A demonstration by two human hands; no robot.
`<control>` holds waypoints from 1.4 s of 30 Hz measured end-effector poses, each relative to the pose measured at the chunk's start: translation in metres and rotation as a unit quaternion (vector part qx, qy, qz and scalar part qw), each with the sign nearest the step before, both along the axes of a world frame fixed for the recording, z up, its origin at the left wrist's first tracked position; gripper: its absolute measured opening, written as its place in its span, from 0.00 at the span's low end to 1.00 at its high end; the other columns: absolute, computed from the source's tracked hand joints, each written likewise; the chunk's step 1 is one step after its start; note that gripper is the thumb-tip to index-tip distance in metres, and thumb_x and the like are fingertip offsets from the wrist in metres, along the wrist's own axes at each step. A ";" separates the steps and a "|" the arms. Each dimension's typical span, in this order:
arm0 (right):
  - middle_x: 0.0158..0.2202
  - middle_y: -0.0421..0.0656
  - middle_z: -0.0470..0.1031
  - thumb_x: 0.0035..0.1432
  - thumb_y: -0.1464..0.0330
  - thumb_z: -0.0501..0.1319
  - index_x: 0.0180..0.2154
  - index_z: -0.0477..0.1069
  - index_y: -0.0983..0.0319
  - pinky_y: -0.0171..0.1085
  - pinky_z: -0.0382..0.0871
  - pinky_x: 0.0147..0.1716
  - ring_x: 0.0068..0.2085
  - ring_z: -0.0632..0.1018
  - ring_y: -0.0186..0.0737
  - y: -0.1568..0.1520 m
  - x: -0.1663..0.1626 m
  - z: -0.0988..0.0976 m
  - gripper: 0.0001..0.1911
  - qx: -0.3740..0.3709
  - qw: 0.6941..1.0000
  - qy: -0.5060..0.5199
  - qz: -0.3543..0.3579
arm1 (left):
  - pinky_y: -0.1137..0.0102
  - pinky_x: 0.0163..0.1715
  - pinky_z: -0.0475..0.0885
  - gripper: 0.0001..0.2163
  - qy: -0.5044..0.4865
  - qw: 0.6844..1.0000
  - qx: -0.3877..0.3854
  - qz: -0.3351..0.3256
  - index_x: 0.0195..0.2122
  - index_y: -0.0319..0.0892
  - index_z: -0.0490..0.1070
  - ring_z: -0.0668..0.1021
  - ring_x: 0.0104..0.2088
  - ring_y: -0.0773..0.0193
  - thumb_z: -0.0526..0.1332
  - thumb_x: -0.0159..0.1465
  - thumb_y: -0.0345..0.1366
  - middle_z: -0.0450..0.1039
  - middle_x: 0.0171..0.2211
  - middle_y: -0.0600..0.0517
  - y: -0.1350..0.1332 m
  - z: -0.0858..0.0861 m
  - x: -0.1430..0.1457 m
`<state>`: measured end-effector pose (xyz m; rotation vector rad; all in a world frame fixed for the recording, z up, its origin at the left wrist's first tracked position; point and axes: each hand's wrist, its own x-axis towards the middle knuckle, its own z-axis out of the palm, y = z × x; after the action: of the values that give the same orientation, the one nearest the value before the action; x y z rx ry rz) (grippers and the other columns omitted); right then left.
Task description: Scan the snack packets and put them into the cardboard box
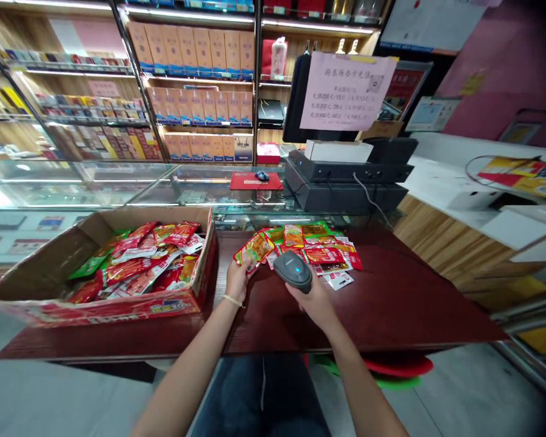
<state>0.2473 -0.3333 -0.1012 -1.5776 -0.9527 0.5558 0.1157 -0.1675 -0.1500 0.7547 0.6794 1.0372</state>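
My left hand [236, 278] is closed on a small orange-and-red snack packet [256, 248], held tilted just above the dark red table [391, 303]. My right hand [316, 298] grips a grey handheld barcode scanner [293, 270], its head pointing toward that packet. Just beyond the scanner, a loose pile of similar snack packets [321, 249] lies on the table. To the left stands an open cardboard box [50, 261] filled with several more red and green packets.
A black cash register [346, 176] with a pink paper notice [346, 91] stands behind the table on a glass counter [200, 188] that also bears a mouse on a red pad. Shelves of boxed goods [195, 79] line the back wall. A white counter [455, 182] runs at right.
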 end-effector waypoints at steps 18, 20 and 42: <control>0.11 0.35 0.62 0.50 0.52 0.68 0.24 0.66 0.56 0.35 0.57 0.13 0.12 0.65 0.37 -0.036 -0.017 0.034 0.18 -0.027 1.000 0.007 -0.008 | 0.64 0.52 0.72 0.15 0.083 0.961 0.256 0.056 0.44 0.41 0.75 0.79 0.46 0.57 0.67 0.59 0.43 0.79 0.44 0.46 -0.031 0.060 -0.025; 0.10 0.36 0.62 0.52 0.50 0.67 0.18 0.63 0.57 0.35 0.58 0.14 0.13 0.65 0.36 -0.032 -0.020 0.040 0.23 -0.018 1.000 0.009 0.006 | 0.65 0.52 0.71 0.13 0.141 0.925 0.347 0.060 0.47 0.42 0.75 0.79 0.48 0.57 0.61 0.65 0.43 0.79 0.46 0.47 -0.036 0.094 -0.051; 0.14 0.34 0.64 0.55 0.53 0.66 0.21 0.64 0.60 0.31 0.58 0.14 0.13 0.66 0.31 0.042 -0.066 0.066 0.22 0.023 0.991 0.052 0.125 | 0.61 0.50 0.74 0.14 0.541 0.682 0.472 0.141 0.51 0.45 0.75 0.81 0.49 0.54 0.55 0.68 0.38 0.80 0.50 0.48 0.036 0.121 -0.211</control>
<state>0.1808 -0.2910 -0.0352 -1.3834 -1.0838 0.7774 -0.0958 -0.1318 -0.0289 2.3507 1.2953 1.1409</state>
